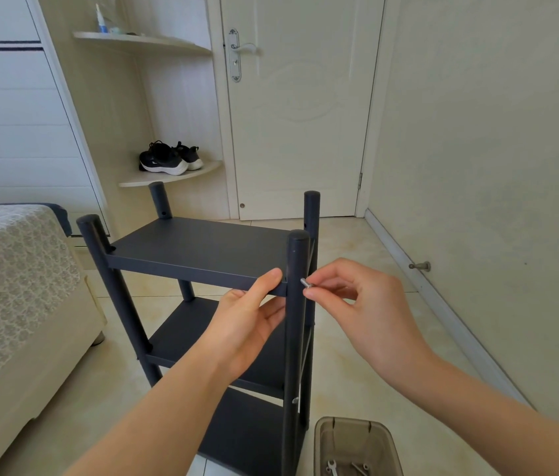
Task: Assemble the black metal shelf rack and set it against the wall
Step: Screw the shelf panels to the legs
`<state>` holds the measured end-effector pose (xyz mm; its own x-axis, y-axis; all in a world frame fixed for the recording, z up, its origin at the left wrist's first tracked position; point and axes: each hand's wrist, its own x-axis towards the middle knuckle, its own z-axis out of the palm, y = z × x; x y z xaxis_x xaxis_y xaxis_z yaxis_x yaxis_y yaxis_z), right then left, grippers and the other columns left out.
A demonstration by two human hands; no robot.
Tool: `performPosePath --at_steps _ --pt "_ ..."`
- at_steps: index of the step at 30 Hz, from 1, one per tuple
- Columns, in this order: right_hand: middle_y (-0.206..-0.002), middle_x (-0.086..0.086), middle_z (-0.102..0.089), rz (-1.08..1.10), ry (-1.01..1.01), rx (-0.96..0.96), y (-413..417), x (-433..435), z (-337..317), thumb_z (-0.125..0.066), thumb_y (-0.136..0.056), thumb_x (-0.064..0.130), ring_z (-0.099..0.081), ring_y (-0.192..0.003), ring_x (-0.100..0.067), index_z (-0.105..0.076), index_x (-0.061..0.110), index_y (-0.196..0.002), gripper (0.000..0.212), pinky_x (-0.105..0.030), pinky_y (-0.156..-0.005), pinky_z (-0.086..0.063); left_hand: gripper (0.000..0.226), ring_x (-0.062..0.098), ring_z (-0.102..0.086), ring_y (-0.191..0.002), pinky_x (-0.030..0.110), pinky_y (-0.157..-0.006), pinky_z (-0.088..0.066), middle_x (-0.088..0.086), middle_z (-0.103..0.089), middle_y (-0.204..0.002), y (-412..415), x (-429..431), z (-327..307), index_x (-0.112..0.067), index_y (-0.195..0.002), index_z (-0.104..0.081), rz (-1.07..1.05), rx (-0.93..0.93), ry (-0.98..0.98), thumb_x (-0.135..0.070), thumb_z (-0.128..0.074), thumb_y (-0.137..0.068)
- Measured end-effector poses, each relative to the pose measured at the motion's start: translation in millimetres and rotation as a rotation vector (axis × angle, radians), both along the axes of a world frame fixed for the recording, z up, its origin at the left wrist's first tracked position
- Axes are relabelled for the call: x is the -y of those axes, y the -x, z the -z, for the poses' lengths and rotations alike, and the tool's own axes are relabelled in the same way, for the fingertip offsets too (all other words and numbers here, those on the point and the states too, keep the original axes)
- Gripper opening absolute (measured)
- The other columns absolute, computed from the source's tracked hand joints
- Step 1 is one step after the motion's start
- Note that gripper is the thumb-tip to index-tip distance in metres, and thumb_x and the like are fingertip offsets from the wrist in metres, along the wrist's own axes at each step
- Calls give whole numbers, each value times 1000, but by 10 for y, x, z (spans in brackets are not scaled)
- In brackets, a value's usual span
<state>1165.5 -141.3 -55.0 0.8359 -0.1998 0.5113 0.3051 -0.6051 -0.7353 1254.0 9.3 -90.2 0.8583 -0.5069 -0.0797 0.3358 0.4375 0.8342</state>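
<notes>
My left hand point(247, 324) grips the front edge of the top shelf of the rack point(202, 245), thumb on top and fingers curled beneath. My right hand point(363, 304) pinches a small screw point(305, 282) between thumb and forefinger, its tip seemingly touching the front post point(295, 338). The rack stands on the floor point(357, 255).

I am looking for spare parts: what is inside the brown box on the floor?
A small silver wrench and a few bolts lie in the brown box. Its near part is cut off by the picture's edge, so anything there cannot be seen.
</notes>
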Motion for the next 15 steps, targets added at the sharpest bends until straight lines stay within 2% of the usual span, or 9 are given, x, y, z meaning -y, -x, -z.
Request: performPosePath --at_steps 7,11,15 --pt "-78 20 -69 37 10 -11 2 -45 -10 -75 -85 19 -63 -85 9 -70 30 -87 12 -2 -74 -44 38 28 -73 -103 29 -79 -60 16 -75 -105 10 8 -16 -5 -96 -71 -37 -52 56 -26 -85 -68" --pt "-85 14 -69 106 142 3 19 -75 -7 -71 -89 21 -63 -81 5 -70 26 -95 8 2 -75 -40 55 25 -73 -104 28 -81 -60 14 -74 -107 32 21 -32 -1 -113 -64 -46 -41 44 -28 -83 -70" --pt "-87 8 -69 140 236 41 23 -74 -23 -71 -90 21 -62 -82 3 -72 22 -98 9 -1 -78 -41 53 26 -70 -111 31 -93 -56 18 -72 -117 48 43 -31 -1 -114 -62 -43 -13 27 -30 -80 -74"
